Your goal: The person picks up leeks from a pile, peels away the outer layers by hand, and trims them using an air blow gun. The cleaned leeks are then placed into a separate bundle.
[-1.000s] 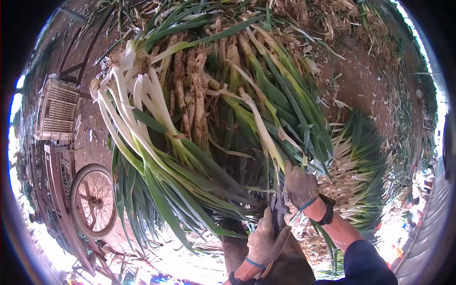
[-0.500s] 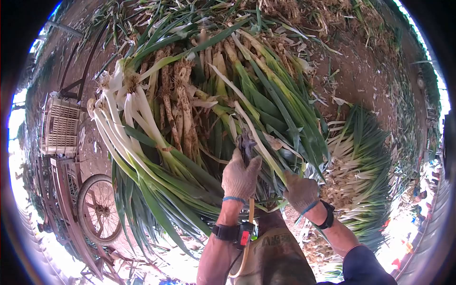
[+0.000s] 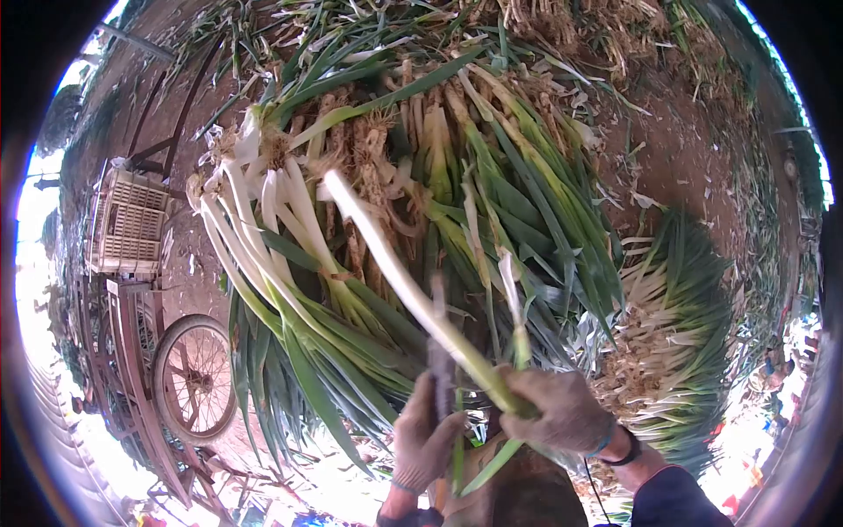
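My right hand (image 3: 562,408), in a knit work glove, is wrapped round the green part of a long green onion (image 3: 391,255). Its white shaft slants up and to the left over the pile, the root end a little blurred. In my gloved left hand (image 3: 426,443) is a slim dark air blow gun (image 3: 441,351), smeared by motion and pointing up beside the stalk. Peeled white green onions (image 3: 255,237) lie to the left. Unpeeled ones with brown skins (image 3: 373,154) and green leaves (image 3: 536,211) lie behind and to the right.
A handcart with a spoked wheel (image 3: 195,378) stands at the left, near a plastic crate (image 3: 129,221). A row of bundled green onions (image 3: 672,342) lies on the ground at the right. Leaf scraps and skins litter the soil (image 3: 667,167).
The green onion has swung up and left across the pile, its white shaft now bare. My left hand with the blow gun has dropped lower; my right hand has come lower too.
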Available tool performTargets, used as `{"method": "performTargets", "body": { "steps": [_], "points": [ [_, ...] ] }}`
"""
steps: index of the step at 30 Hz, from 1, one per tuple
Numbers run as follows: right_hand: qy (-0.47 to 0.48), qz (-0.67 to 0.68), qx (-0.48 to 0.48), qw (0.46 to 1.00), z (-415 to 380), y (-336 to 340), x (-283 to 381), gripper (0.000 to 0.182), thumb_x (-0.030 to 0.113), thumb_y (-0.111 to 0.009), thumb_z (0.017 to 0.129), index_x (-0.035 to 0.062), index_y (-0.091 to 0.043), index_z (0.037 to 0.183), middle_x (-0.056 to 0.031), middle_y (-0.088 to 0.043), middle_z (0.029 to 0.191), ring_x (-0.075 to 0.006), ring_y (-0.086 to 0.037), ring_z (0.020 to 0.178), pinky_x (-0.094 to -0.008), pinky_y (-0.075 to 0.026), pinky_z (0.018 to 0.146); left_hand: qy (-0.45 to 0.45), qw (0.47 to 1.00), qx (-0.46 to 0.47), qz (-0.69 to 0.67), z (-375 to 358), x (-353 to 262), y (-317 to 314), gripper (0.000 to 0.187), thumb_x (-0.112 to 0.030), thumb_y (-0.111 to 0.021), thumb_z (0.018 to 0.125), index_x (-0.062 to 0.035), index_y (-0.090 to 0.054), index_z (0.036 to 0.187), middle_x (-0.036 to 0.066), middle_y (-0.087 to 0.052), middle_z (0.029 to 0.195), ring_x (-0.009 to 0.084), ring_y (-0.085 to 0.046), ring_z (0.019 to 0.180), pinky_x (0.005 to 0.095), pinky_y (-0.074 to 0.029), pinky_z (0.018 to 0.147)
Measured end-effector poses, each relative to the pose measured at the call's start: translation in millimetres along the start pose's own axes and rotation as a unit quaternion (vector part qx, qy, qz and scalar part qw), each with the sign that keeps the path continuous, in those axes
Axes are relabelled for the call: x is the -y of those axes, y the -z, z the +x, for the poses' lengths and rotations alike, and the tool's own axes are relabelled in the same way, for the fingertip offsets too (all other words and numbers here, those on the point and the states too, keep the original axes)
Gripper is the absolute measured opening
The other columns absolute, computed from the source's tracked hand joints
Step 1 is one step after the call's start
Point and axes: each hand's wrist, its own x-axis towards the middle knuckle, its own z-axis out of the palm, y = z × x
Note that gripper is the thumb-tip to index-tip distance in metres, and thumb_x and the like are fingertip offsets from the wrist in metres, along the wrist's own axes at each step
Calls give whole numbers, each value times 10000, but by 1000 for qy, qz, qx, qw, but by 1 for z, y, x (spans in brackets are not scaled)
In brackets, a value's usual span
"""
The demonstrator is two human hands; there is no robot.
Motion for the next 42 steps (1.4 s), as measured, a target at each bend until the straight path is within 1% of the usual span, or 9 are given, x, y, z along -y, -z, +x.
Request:
{"method": "performTargets", "body": {
  "steps": [8, 16, 19, 22, 24, 25, 29, 33, 42],
  "points": [
    [-16, 32, -27, 999, 108, -138, 52, 505, 342, -769, 913, 38, -649, 1298, -183, -753, 986, -318, -759, 753, -420, -618, 631, -17, 935, -343, -95, -58, -15, 80, 882, -162, -693, 809, 43, -413, 1620, 130, -650, 1134, 141, -632, 838, 257, -522, 765],
    [-20, -2, 49, 999, 112, -266, -20, 379, 301, -694, 978, 20, -657, 1228, -159, -719, 907, -319, -750, 720, -448, -599, 605, -42, 987, -90, -128, 91, -40, 88, 842, -207, -791, 870, 36, -452, 1601, 51, -648, 1131, 115, -593, 903, 236, -518, 773],
    [47, -96, -86, 991, 91, -219, -16, 285, 300, -702, 975, 30, -672, 1062, -137, -668, 798, -323, -700, 681, -453, -581, 588, -146, 984, -39, 97, 168, -1, 121, 831, -259, -811, 868, 59, -484, 1561, 127, -681, 1198, 213, -654, 1003, 321, -549, 902],
    [-192, -110, 55, 974, -8, -182, -73, 278, 307, -697, 931, 39, -693, 1007, -176, -658, 785, -400, -681, 732, -526, -548, 670, -153, 968, -33, 197, 179, 5, 130, 851, -307, -849, 818, 63, -525, 1512, 249, -710, 1248, 337, -725, 1109, 411, -568, 960],
    [-374, -191, 334, 844, -79, -164, -119, 395, 431, -678, 936, 55, -775, 1006, -190, -782, 1031, -403, -762, 937, -540, -599, 794, -179, 958, -42, 220, 167, 6, 135, 881, -337, -852, 811, 70, -515, 1516, 283, -697, 1264, 375, -720, 1119, 429, -567, 970],
    [-272, -244, 547, 753, -121, -167, -162, 409, 434, -647, 957, 58, -796, 1019, -215, -787, 1135, -381, -781, 1000, -533, -615, 840, -200, 948, -58, 242, 171, 22, 137, 895, -289, -865, 802, 75, -500, 1533, 264, -697, 1288, 343, -722, 1118, 408, -569, 973],
    [-239, -305, 233, 892, -17, -124, -132, 403, 322, -739, 923, 52, -670, 1214, -159, -739, 1091, -337, -757, 922, -504, -609, 686, -167, 973, -43, 154, 165, 13, 127, 885, -173, -860, 805, 69, -476, 1564, 219, -693, 1337, 280, -707, 1140, 376, -558, 1004],
    [-94, -347, -93, 929, 132, -145, -172, 455, 204, -665, 974, 32, -589, 1388, -146, -696, 1208, -324, -675, 1140, -488, -548, 920, -161, 977, -62, 126, 165, 10, 118, 869, -190, -861, 821, 73, -481, 1557, 228, -688, 1353, 285, -696, 1192, 386, -549, 1030],
    [-230, -427, -19, 874, 182, -154, -210, 778, 240, -675, 955, 15, -355, 1628, -126, -629, 1305, -290, -616, 1227, -500, -479, 995, -75, 987, -33, 136, 118, 0, 71, 816, -122, -817, 880, 84, -448, 1578, 204, -671, 1415, 271, -649, 1290, 384, -502, 1112]
  ]
}}
